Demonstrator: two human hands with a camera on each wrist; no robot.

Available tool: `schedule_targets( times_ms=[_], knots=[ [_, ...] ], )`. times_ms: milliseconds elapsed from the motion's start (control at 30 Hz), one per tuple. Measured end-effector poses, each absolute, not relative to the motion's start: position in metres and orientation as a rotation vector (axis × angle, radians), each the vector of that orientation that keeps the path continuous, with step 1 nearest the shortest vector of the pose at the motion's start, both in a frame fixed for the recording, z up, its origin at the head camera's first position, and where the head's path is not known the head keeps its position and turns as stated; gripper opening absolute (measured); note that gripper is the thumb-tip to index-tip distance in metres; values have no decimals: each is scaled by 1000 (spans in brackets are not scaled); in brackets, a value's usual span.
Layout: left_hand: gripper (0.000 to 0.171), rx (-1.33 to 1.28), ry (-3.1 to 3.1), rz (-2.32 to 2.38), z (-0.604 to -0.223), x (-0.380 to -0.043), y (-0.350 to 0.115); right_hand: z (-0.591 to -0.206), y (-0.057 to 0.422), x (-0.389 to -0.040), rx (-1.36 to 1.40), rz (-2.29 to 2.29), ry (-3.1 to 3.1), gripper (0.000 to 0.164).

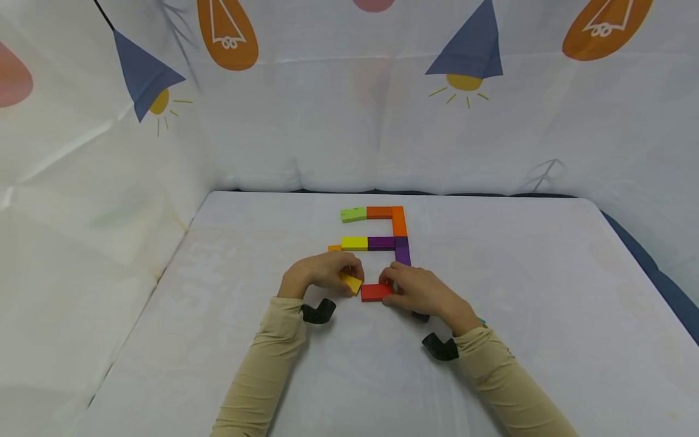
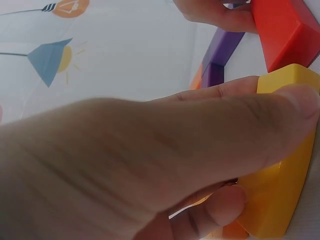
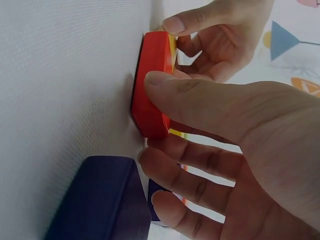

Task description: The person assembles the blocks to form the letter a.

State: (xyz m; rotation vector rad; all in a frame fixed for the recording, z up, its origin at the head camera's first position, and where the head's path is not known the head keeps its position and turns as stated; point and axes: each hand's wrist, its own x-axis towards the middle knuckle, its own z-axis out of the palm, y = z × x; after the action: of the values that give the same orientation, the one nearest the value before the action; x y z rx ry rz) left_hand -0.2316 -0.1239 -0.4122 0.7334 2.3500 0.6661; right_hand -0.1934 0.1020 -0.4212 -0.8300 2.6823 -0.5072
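My left hand (image 1: 327,271) pinches a yellow block (image 1: 351,283) between thumb and fingers, low on the white table (image 1: 218,364). Thumb and fingers of my right hand (image 1: 423,292) grip a red block (image 1: 374,293) that lies flat. In the left wrist view the yellow block (image 2: 280,185) has its end close against a corner of the red block (image 2: 290,35); whether they touch, I cannot tell. Behind the hands lies a row-and-column figure of blocks: lime (image 1: 354,215), red-orange (image 1: 379,212), orange (image 1: 400,222), yellow (image 1: 354,244) and two purple ones (image 1: 381,243).
A navy block (image 3: 100,200) lies near my right hand's little finger. Partly behind my left hand is an orange-yellow block (image 1: 334,247). A small teal thing (image 1: 482,320) peeks out behind the right wrist. Printed cloth (image 1: 338,133) hangs behind the table.
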Motion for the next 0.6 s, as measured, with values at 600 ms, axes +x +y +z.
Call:
schedule_targets(
  times_ms=[600],
  knots=[
    [22, 744, 2361, 675, -413, -230, -125, -422, 101, -192, -876, -493, 2706, 30]
  ],
)
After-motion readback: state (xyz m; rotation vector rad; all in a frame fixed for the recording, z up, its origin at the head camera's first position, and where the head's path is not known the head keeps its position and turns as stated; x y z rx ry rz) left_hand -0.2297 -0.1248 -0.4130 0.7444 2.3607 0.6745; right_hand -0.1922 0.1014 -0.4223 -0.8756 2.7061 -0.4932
